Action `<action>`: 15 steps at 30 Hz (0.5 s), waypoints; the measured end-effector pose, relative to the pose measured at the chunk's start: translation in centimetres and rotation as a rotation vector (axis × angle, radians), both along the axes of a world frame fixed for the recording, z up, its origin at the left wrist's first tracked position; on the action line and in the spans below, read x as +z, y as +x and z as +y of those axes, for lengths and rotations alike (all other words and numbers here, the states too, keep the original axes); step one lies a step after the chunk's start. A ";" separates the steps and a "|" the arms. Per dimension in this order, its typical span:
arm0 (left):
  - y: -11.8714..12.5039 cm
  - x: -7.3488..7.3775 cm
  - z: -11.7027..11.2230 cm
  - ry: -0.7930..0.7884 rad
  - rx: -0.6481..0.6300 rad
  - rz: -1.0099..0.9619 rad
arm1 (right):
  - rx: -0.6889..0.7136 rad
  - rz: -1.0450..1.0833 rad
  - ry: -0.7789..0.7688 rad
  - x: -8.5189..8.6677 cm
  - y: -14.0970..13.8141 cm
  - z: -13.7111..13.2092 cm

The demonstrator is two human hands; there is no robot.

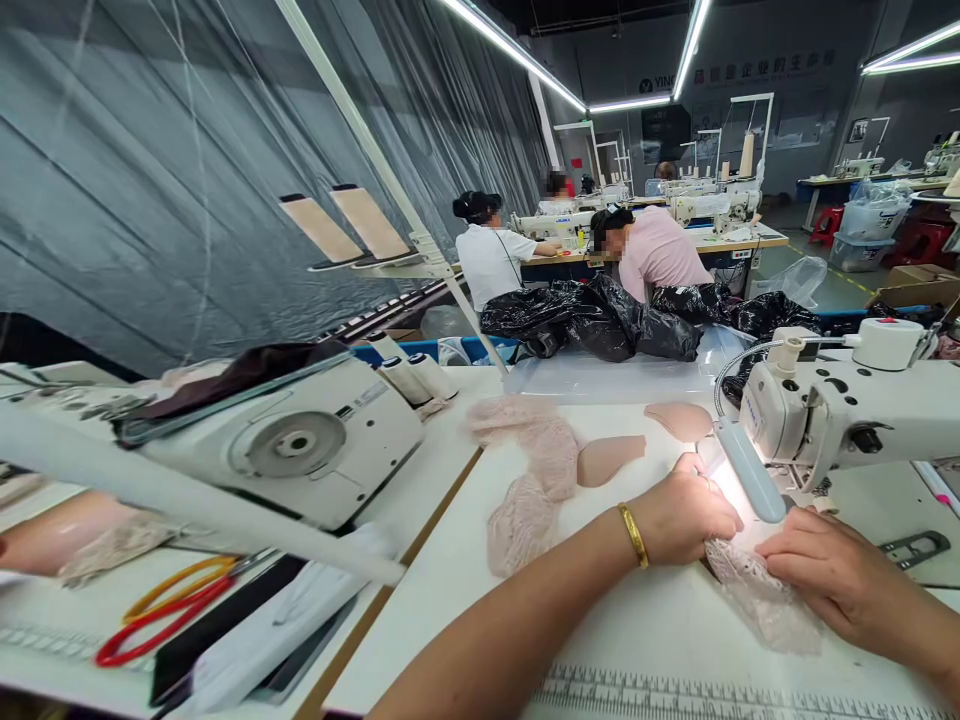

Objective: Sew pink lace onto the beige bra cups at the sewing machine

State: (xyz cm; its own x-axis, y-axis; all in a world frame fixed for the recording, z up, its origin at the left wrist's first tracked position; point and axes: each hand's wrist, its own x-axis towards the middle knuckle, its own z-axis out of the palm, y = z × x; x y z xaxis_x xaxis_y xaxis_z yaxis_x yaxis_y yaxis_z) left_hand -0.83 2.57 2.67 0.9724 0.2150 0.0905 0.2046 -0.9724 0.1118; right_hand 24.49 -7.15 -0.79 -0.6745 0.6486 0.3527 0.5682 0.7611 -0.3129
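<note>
My left hand (686, 520), with a gold bangle on the wrist, rests curled on a piece of pink lace fabric (765, 600) and pinches its edge near the needle of the white sewing machine (847, 410). Lying flat on the same lace at the right, my right hand (840, 580) presses it down with its fingers together. The machine's lamp (750, 470) shines on the spot between both hands. More pink lace pieces (536, 470) and two beige foam cups (609, 458) lie on the white table (600, 620) just beyond my left hand.
A second sewing machine (300, 450) stands at the left, with red and yellow handled scissors (161, 605) in front of it. Thread cones (352, 225) hang above. Black plastic bags (600, 320) lie behind the table. Two people sit sewing further back. A ruler strip (675, 695) runs along the front edge.
</note>
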 end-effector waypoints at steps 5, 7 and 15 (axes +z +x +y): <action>0.1 -0.1 0.1 0.057 0.000 -0.013 | -0.020 -0.025 0.021 -0.6 0.3 0.2; 0.2 -0.5 0.2 0.080 0.001 -0.036 | -0.044 -0.023 0.041 -0.9 0.5 0.4; 0.8 -2.1 -0.1 0.239 0.069 -0.095 | -0.182 -0.010 0.042 -1.5 1.2 0.9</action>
State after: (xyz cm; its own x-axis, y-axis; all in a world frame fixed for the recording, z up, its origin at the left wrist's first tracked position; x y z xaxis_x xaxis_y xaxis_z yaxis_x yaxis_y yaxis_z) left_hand -0.01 2.49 0.58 0.9410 0.2418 0.2368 0.2706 -0.9578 -0.0971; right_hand 25.69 -6.21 -2.30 -0.5510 0.7450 0.3759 0.7003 0.6578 -0.2773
